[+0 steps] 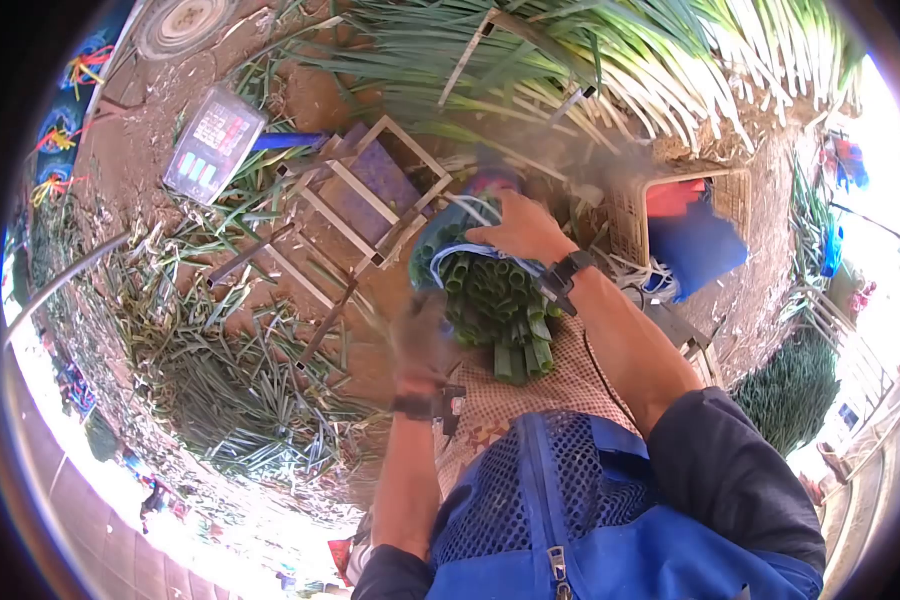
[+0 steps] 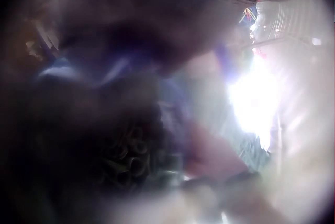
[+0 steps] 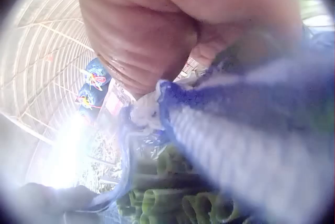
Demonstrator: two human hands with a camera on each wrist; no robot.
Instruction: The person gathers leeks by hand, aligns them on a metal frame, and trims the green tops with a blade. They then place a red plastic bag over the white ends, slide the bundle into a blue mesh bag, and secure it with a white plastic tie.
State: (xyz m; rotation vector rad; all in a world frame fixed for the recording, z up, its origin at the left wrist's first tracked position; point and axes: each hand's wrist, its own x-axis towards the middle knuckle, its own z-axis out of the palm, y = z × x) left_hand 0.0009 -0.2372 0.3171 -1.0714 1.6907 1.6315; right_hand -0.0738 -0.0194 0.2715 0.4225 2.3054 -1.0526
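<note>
A big heap of green onions (image 1: pixel 590 60) is lying along the far edge of the ground (image 1: pixel 315 100), and leaf trimmings (image 1: pixel 220 390) are spreading over its left side. A wooden frame (image 1: pixel 370 195) is standing just beyond the bundle of green onions (image 1: pixel 495 300), and a basket (image 1: pixel 630 215) is sitting near its right. The bundle is resting on the person's lap, cut ends toward them. The right hand (image 1: pixel 525 230) is pressing on top of it, its grip holding the blue-and-white strap (image 3: pixel 199 124). The left hand (image 1: pixel 420 345) is showing blurred beside the cut ends, so its grip cannot be told.
</note>
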